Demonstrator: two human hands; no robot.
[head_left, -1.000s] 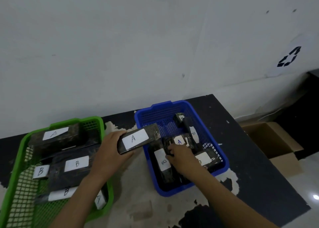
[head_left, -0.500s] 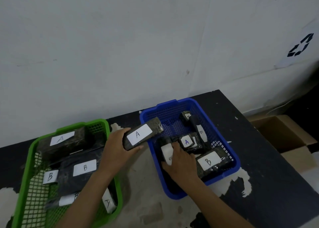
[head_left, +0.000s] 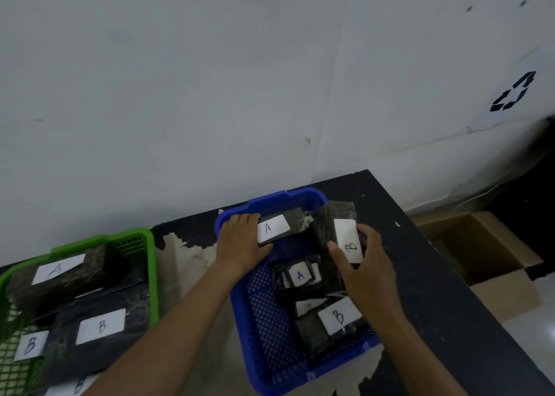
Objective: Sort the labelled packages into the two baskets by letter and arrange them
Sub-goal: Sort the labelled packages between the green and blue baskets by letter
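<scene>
The blue basket stands on the dark table, right of the green basket. My left hand grips a dark package labelled A over the blue basket's far left corner. My right hand holds a long dark package labelled B upright above the basket's right side. Inside the blue basket lie a small package marked A and one marked B near the front. The green basket holds one package marked A and several marked B.
An open cardboard box sits on the floor past the table's right edge. The white wall rises directly behind both baskets. The table top is worn and patchy between the baskets.
My left hand has carried the A package rightward from the gap between the baskets into the blue basket. My right hand has lifted a B package out of the blue basket.
</scene>
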